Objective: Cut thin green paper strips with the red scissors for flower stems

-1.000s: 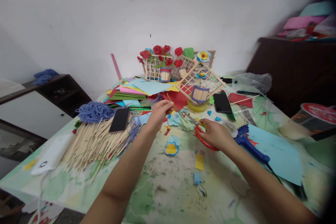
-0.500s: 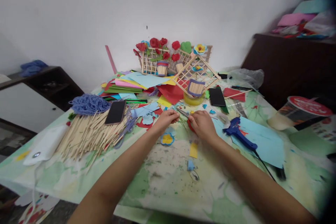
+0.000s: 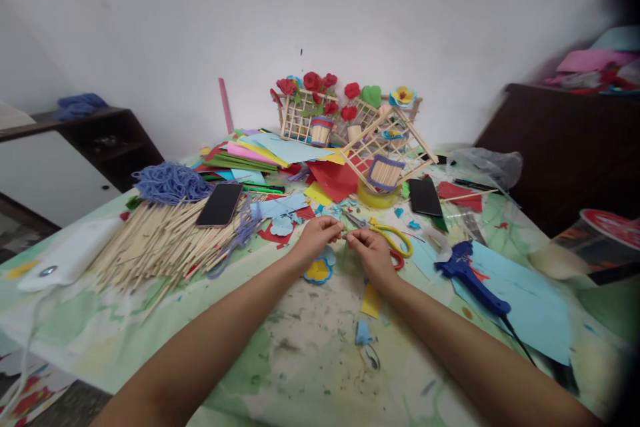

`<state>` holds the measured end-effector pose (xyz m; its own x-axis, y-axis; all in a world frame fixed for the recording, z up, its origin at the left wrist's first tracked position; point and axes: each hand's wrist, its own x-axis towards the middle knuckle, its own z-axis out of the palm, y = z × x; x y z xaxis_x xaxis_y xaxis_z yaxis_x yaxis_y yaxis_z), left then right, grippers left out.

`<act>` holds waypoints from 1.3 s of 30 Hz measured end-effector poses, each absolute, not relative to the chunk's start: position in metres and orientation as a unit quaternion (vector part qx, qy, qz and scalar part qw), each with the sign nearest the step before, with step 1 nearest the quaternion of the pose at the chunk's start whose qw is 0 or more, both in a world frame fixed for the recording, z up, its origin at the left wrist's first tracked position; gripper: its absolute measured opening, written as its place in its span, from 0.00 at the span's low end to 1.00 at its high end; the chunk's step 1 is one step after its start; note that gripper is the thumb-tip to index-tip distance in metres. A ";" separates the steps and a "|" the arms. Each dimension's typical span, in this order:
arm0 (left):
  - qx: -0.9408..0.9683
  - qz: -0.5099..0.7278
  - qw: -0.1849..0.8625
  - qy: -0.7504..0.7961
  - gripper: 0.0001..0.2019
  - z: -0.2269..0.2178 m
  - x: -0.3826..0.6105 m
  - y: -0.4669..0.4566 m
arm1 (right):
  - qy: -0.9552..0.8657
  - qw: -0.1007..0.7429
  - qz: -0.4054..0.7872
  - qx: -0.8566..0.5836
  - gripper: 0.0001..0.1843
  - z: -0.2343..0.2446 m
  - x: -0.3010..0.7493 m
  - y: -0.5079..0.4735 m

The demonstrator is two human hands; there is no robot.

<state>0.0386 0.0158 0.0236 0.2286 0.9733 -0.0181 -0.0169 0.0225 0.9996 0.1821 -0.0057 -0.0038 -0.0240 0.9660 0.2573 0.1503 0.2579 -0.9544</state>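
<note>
My left hand [image 3: 320, 237] is closed in a pinch above the middle of the table, with thin green strands [image 3: 345, 236] at its fingertips. Facing it, my right hand [image 3: 373, 253] pinches the same strands, its fingertips almost touching the left ones. Their exact form is too small to make out. Scissors [image 3: 393, 235] with a yellow and a red handle loop lie just beyond my right hand, blades pointing away to the left. Beneath the hands, a blue-edged yellow paper flower [image 3: 319, 271] rests on the tablecloth. A yellow paper strip [image 3: 371, 300] is below my right wrist.
On the left are bamboo sticks [image 3: 150, 243], purple yarn [image 3: 170, 182] and a phone [image 3: 219, 205]. A blue glue gun [image 3: 473, 277] lies on blue paper [image 3: 525, 300] at right. Lattice frames [image 3: 390, 153] with paper flowers stand behind, near a yellow tape roll [image 3: 377, 197].
My right hand has let go of the scissors, which now lie on the table. It has come to the left hand and pinches the strands. The whole view has shifted slightly.
</note>
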 end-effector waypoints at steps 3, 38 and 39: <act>0.548 0.438 0.561 0.438 0.15 0.023 0.038 0.015 | -0.572 0.549 0.384 -0.473 0.13 -0.008 0.183 -0.006; 0.553 0.425 0.580 0.420 0.12 0.022 0.038 0.014 | -0.634 0.526 0.324 -0.465 0.09 -0.007 0.183 -0.011; 0.561 0.426 0.570 0.422 0.13 0.022 0.037 0.014 | -0.642 0.519 0.316 -0.468 0.09 -0.006 0.184 -0.011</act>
<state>0.0373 0.0142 0.0219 0.2801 0.9600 -0.0034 -0.0118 0.0070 0.9999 0.1836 -0.0110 -0.0063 -0.0244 0.9287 0.3699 0.2725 0.3622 -0.8914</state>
